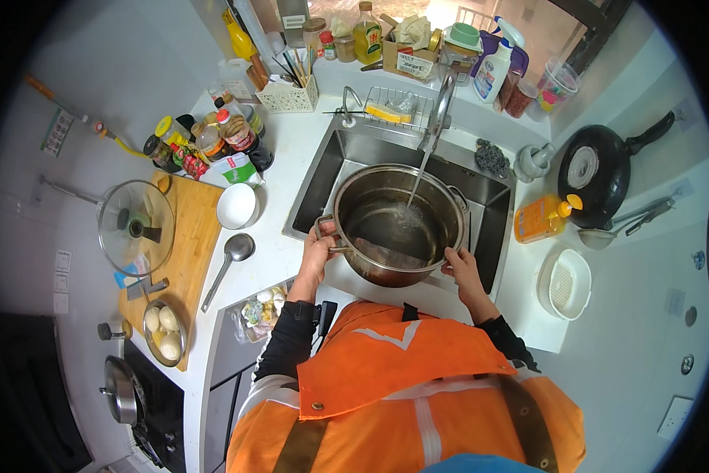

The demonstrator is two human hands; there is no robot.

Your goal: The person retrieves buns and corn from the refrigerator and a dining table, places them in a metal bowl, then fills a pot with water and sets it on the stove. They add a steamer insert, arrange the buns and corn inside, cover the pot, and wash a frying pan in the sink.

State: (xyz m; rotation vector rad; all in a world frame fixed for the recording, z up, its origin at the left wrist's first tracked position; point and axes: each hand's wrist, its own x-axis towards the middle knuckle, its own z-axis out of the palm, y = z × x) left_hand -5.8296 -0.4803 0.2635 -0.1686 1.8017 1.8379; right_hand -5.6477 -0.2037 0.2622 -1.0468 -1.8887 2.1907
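Note:
A large stainless steel pot (pixel 354 260) is held at the near side of the sink (pixel 314 204). Water from the faucet (pixel 443 100) runs in a thin stream into the pot, where it splashes on water at the bottom. My left hand (pixel 317 254) grips the pot's left loop handle. On the near right, my right hand (pixel 462 267) pinches the pot's rim between thumb and fingers. The pot's other loop handle sticks out at its far right. How far the pot's base is from the sink is hidden.
Left of the sink are a white bowl (pixel 237 206), a ladle (pixel 230 260) and a cutting board (pixel 189 236) bearing a glass lid (pixel 135 227). To the right stand an orange soap bottle (pixel 538 222), a white strainer basket (pixel 564 284) and a black frying pan (pixel 597 171).

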